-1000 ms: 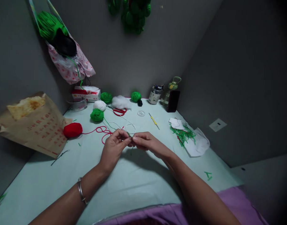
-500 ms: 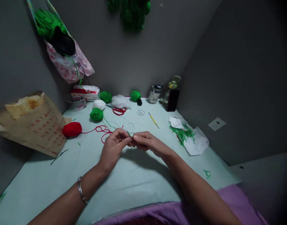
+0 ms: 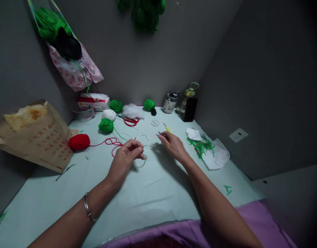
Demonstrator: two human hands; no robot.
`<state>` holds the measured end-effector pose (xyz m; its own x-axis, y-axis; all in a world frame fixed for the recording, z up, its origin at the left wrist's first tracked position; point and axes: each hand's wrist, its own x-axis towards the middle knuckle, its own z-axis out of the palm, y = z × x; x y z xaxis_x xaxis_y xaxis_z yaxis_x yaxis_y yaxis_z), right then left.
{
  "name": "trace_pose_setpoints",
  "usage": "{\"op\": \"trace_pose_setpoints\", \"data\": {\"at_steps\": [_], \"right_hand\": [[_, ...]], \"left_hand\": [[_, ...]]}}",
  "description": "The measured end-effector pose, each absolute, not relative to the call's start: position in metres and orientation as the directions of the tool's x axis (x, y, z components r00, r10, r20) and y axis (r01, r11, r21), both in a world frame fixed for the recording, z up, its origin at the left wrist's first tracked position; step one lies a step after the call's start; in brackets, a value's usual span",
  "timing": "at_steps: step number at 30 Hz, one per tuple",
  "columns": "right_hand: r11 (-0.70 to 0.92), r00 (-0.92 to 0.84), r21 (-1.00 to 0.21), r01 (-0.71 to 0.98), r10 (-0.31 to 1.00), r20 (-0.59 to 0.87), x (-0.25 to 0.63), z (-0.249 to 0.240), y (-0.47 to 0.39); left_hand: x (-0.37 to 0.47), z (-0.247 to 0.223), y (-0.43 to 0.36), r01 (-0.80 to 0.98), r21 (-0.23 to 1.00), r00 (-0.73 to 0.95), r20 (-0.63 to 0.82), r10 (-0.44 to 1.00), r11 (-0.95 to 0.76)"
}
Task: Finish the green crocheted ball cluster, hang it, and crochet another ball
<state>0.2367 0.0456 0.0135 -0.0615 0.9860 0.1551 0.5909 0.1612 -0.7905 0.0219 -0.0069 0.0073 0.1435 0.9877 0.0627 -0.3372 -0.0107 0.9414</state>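
Observation:
My left hand (image 3: 127,155) is closed in a pinch just left of the table's middle. From its fingertips a short green yarn strand (image 3: 145,159) curls out to the right; whatever else sits in the pinch is hidden. My right hand (image 3: 173,144) is apart from it, fingers closed around a small pointed dark tool (image 3: 159,133) whose exact kind I cannot make out. Partly behind that hand lies a yellow-handled crochet hook (image 3: 167,129). Loops of red yarn (image 3: 111,141) and thin white yarn lie beyond my left hand.
Balls of red yarn (image 3: 79,142), green yarn (image 3: 106,125) and white yarn (image 3: 109,114) stand at the left, near red-handled scissors (image 3: 131,122). A paper bag (image 3: 44,141) leans far left. Right are green scraps (image 3: 202,146), a phone (image 3: 190,109) and a bottle (image 3: 182,105).
My hands were together at the fingertips; now they are apart. My right hand has moved right and away from me, with the pointed tool showing. The green strand now hangs clear of my left fingers.

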Motion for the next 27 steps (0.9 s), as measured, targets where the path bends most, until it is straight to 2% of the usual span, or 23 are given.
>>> {"op": "trace_pose_setpoints", "data": {"at_steps": [2, 4, 7, 9, 11, 13, 16, 20, 23, 27], "right_hand": [[0.186, -0.029, -0.78, 0.598, 0.977, 0.21, 0.238, 0.013, 0.045], [0.22, -0.08, -0.784, 0.58, 0.973, 0.214, 0.234, 0.015, 0.041], [0.242, -0.316, -0.856, 0.457, 0.944, 0.099, 0.22, 0.019, 0.031], [0.188, -0.511, -0.933, 0.308, 0.86, 0.005, 0.212, 0.019, 0.025], [0.094, -0.615, -0.971, 0.22, 0.786, -0.063, 0.206, 0.018, 0.021], [0.021, -0.597, -0.976, 0.215, 0.794, -0.114, 0.203, 0.016, 0.021], [-0.051, -0.421, -0.987, 0.149, 0.9, -0.11, 0.206, 0.015, 0.027], [-0.096, -0.198, -0.983, -0.158, 0.978, -0.063, 0.212, 0.016, 0.035], [-0.165, -0.201, -0.93, -0.329, 0.974, -0.101, 0.214, 0.016, 0.038], [-0.206, -0.268, -0.924, -0.321, 0.956, -0.12, 0.216, 0.018, 0.038]], "left_hand": [[0.022, 0.008, -0.007, -0.354, 0.935, 0.137, 0.038, 0.99, 0.013], [0.023, 0.009, -0.006, -0.389, 0.92, 0.138, 0.004, 0.99, 0.05], [0.024, 0.011, -0.005, -0.481, 0.869, 0.145, -0.05, 0.988, 0.115], [0.024, 0.011, -0.004, -0.547, 0.826, 0.138, -0.07, 0.988, 0.135], [0.022, 0.01, -0.001, -0.595, 0.793, 0.119, -0.077, 0.99, 0.133], [0.018, 0.009, 0.003, -0.631, 0.766, 0.089, -0.082, 0.993, 0.12], [0.013, 0.007, 0.008, -0.665, 0.739, 0.053, -0.099, 0.994, 0.109], [0.015, 0.002, 0.007, -0.635, 0.76, 0.081, -0.111, 0.991, 0.137], [0.021, 0.0, 0.003, -0.574, 0.797, 0.138, -0.131, 0.982, 0.187], [0.022, 0.002, 0.001, -0.541, 0.82, 0.132, -0.133, 0.982, 0.184]]}}
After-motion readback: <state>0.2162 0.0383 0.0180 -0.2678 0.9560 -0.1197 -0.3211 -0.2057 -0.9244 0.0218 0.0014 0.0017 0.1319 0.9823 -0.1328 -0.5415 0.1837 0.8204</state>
